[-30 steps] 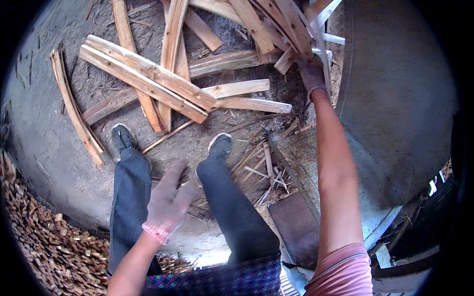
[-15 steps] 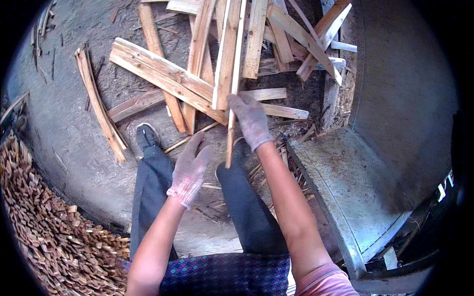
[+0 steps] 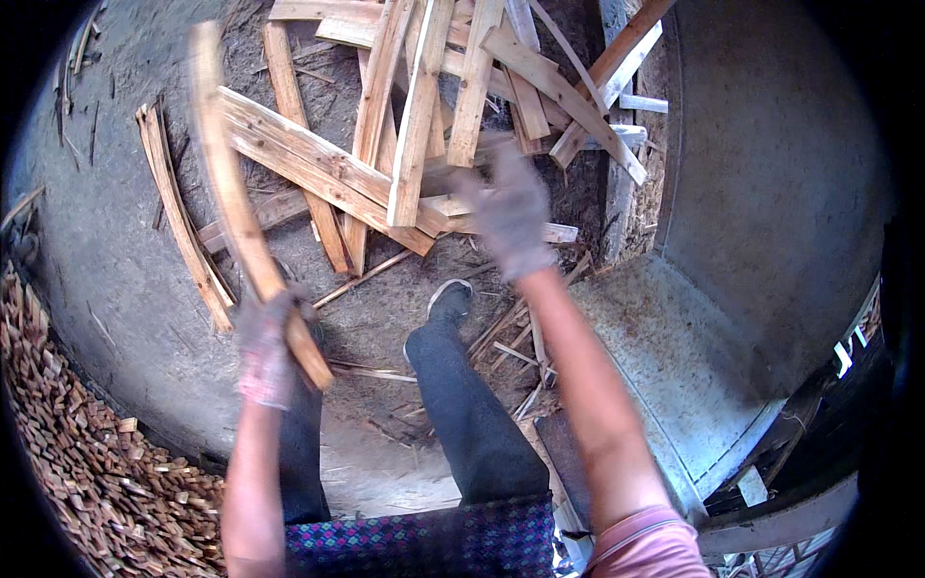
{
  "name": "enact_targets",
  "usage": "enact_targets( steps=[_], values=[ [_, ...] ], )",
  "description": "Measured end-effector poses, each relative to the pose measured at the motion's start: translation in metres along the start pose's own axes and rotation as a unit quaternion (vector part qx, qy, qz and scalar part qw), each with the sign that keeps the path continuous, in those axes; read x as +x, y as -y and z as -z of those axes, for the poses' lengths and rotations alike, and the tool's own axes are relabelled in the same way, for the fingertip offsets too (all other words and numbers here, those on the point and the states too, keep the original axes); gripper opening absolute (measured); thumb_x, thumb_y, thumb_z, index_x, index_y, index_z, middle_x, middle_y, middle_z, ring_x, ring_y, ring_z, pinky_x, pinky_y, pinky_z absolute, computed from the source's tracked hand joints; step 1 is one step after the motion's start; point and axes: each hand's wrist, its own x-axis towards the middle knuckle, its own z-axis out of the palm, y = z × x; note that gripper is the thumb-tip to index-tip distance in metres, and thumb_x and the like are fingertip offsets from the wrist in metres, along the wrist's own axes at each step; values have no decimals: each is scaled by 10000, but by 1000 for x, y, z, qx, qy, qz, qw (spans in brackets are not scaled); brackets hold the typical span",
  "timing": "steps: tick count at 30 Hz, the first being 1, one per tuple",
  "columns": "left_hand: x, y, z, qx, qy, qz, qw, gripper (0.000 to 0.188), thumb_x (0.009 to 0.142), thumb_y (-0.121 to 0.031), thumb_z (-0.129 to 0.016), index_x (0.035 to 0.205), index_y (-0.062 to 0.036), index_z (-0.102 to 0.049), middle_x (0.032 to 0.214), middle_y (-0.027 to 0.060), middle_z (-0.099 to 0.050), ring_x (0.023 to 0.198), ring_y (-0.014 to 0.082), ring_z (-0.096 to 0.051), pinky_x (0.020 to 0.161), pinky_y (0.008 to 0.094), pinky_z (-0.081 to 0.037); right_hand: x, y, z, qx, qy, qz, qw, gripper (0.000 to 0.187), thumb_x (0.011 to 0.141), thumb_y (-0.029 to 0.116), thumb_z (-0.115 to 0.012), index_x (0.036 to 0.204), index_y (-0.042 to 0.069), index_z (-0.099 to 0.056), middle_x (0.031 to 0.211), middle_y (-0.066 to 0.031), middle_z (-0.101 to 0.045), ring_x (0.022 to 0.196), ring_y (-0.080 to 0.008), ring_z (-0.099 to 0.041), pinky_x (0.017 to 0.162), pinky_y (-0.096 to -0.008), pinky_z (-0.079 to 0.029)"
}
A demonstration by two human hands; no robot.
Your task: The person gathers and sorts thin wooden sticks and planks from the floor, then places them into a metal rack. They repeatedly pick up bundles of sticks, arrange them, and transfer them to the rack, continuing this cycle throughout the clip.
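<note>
My left hand [image 3: 265, 337], in a pale knit glove, grips a long wooden slat [image 3: 241, 202] near its lower end. The slat rises tilted toward the upper left and is blurred by motion. My right hand [image 3: 511, 212], gloved too and smeared, hovers over the right side of a loose pile of sawn wood. Its thumb stands apart from the fingers, and nothing shows in it. Left of it lies an upright-pointing plank [image 3: 414, 125] on top of the pile. A wide plank [image 3: 323, 164] slants across beneath it, between my two hands.
A metal sheet ledge [image 3: 674, 366] with a tall metal panel [image 3: 771, 125] stands at the right. Many small wood pieces [image 3: 87, 443] are heaped at the lower left. Curved strips [image 3: 183, 222] lie on the dirt floor [image 3: 96, 241]. Thin splinters are scattered by my right foot [image 3: 450, 299].
A narrow slat, held by my right hand before, is gone from the middle. My left hand, empty before, has moved left and now holds a slat. My right hand has shifted slightly right.
</note>
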Motion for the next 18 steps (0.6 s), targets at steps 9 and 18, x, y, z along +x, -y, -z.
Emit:
enact_targets(
  steps=[9, 18],
  values=[
    [115, 58, 128, -47, -167, 18, 985, 445, 983, -352, -655, 1301, -45, -607, 1033, 40, -633, 918, 160, -591, 820, 339, -502, 21, -122, 31, -248, 143, 35, 958, 468, 884, 312, -684, 1245, 21, -621, 1124, -258, -696, 1040, -401, -686, 920, -506, -544],
    [86, 25, 90, 321, -222, -135, 911, 763, 981, -378, -640, 1563, 34, -370, 1481, 266, -545, 1346, 333, -555, 1116, 381, -425, -45, -106, -72, -408, 135, 37, 902, 935, 749, 360, -837, 1527, 46, -425, 1494, -195, -459, 1455, -357, -372, 1158, -572, -330]
  ],
)
